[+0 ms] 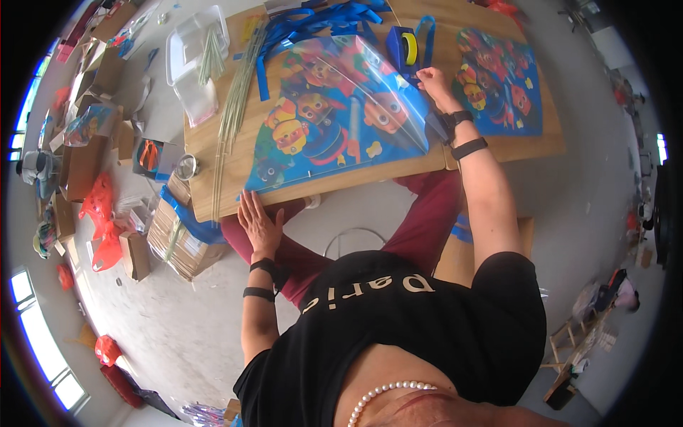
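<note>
A blue printed plastic sheet [320, 135] with cartoon figures lies before me on the wooden table, its right part folded over and shiny. My left hand [260, 224] rests at its near left corner, fingers stretched out flat. Beyond its right edge, my right hand [437, 87] has fingertips pinched together beside a blue tape dispenser [403, 51] with a yellow roll. Anything between those fingertips is too small to make out. A thin pale rod [309, 175] runs along the sheet's near edge.
Long thin sticks [238, 99] and a heap of blue ribbon [313, 25] lie left and behind. Another printed sheet [498, 85] is at right. A clear plastic tub [192, 60] stands past the left edge. Cardboard boxes [181, 238] and red bags [103, 220] sit on the floor.
</note>
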{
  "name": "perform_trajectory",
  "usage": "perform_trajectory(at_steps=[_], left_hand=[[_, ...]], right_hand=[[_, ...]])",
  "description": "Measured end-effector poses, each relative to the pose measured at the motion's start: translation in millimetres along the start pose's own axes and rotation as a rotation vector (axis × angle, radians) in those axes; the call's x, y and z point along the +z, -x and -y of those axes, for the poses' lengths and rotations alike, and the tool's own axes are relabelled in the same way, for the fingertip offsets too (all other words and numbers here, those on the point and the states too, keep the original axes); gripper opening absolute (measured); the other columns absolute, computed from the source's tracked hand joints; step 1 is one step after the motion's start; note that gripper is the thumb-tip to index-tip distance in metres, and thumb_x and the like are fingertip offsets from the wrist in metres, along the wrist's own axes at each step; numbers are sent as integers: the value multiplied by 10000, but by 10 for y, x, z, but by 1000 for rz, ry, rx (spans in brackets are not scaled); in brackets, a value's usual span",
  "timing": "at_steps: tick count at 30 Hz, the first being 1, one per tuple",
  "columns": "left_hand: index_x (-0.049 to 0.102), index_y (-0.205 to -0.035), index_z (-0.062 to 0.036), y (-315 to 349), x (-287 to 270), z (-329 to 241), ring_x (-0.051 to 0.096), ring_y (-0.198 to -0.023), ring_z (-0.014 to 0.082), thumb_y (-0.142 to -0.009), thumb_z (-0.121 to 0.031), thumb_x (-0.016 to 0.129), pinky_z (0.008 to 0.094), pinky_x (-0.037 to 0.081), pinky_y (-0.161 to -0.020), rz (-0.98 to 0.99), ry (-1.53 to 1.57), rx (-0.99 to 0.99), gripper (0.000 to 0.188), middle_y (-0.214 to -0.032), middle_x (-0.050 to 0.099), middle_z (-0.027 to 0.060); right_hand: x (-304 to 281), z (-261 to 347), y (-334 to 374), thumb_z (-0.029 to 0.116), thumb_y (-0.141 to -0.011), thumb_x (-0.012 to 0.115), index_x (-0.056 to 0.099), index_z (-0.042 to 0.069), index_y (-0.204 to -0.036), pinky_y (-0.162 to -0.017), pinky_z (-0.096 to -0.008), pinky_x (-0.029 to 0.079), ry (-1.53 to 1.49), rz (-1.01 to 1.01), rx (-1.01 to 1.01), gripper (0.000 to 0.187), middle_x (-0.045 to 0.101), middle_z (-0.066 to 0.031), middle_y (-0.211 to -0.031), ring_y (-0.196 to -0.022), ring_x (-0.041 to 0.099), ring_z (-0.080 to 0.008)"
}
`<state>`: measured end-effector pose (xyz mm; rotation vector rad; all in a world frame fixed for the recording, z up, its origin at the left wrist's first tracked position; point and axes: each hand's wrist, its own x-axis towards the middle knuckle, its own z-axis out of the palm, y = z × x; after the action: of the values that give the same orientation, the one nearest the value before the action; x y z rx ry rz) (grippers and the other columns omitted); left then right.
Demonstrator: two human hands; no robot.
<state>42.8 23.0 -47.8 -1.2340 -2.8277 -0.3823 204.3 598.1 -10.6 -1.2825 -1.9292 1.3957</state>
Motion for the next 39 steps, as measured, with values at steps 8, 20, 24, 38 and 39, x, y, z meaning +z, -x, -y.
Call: perform_trajectory(at_steps=[8,20,24,38,39], left_hand=[[215,-1582,-11,22,5,33,163,-1545,374,-874,-377,730,527,140,-1231,-3,14,-20,949,-1651,212,227],[202,-1588,-13,-11,50,22,149,-1549,375,-880,-375,717,526,127,-1232,-11,20,6,948,-1656,199,227],[200,-1590,-17,32,47,52,144,-1550,376,-882,-377,713,533,125,-1231,-17,13,-1,946,-1660,190,222],[234,-1573,-2,123,-22,110,168,-1538,389,-868,-358,717,542,151,-1221,-24,32,-14,926,-1643,220,241],[246,-1566,2,130,-15,115,176,-1535,392,-869,-348,715,544,156,-1219,-29,28,-22,910,-1636,230,245]], right_hand=[[-206,131,144,171,-942,704,668,-15,-1062,-883,-300,529,-449,235,127,225,678,-66,-1011,-938,648,-175],[-251,210,533,125,-938,656,616,-50,-1041,-991,-334,508,-536,211,57,208,658,-141,-1068,-1080,633,-217],[-178,160,581,164,-946,604,622,-21,-1060,-909,-382,513,-620,313,239,218,677,-132,-1048,-1018,646,-227],[-418,-232,502,213,-1001,640,628,6,-1183,-870,-327,568,-363,-192,153,276,673,-78,-1101,-990,675,-192],[-343,-69,711,242,-1019,619,636,12,-1170,-900,-338,557,-480,-70,102,275,674,-81,-1104,-1004,670,-194]])
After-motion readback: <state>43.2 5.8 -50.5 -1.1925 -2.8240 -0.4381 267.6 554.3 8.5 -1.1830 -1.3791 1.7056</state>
